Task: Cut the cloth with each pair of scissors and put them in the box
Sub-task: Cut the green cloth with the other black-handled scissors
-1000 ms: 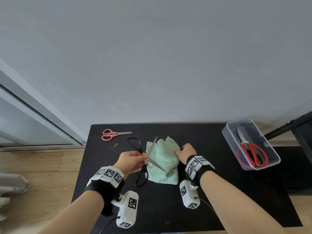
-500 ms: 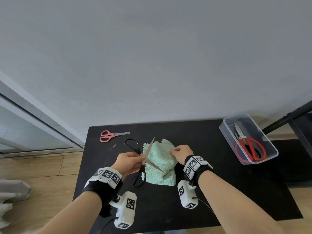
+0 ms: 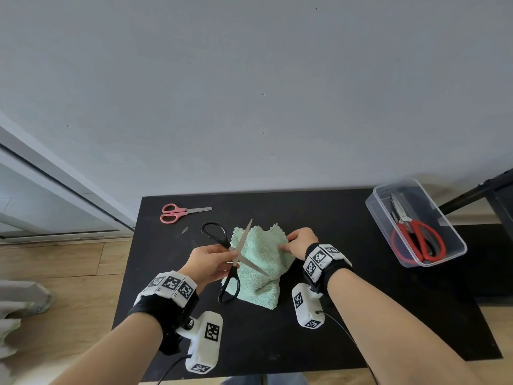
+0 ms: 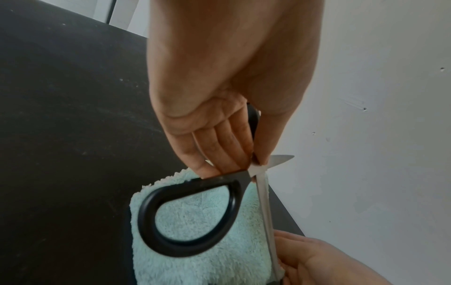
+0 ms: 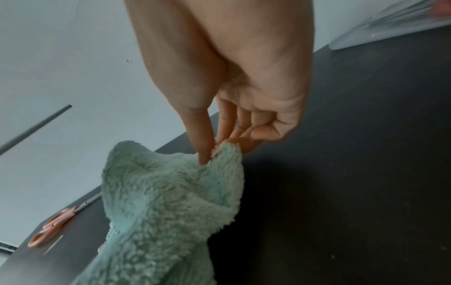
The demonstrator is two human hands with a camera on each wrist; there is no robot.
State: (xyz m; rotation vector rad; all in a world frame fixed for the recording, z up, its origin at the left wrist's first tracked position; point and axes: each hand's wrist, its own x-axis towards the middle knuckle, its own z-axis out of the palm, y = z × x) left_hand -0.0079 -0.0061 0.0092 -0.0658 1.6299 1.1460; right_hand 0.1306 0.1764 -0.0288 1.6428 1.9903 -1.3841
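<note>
A mint-green fluffy cloth lies mid-table. My left hand holds the black-handled scissors near the pivot, their blades spread wide above the cloth's left side; neither handle loop holds a finger. In the left wrist view the fingers pinch the scissors at the joint. My right hand pinches the cloth's right edge and lifts it; the right wrist view shows thumb and fingers clamped on a raised fold of the cloth. Pink scissors lie at the far left. Red scissors lie in the clear box.
The black table ends at a grey wall behind. The clear plastic box sits on its far right corner. A black stand rises beyond the box. A tiny scrap lies near the pink scissors. Wood floor lies to the left.
My right hand has shifted from pressing on the cloth to pinching and lifting its right edge. The left hand still holds the spread black scissors in nearly the same place.
</note>
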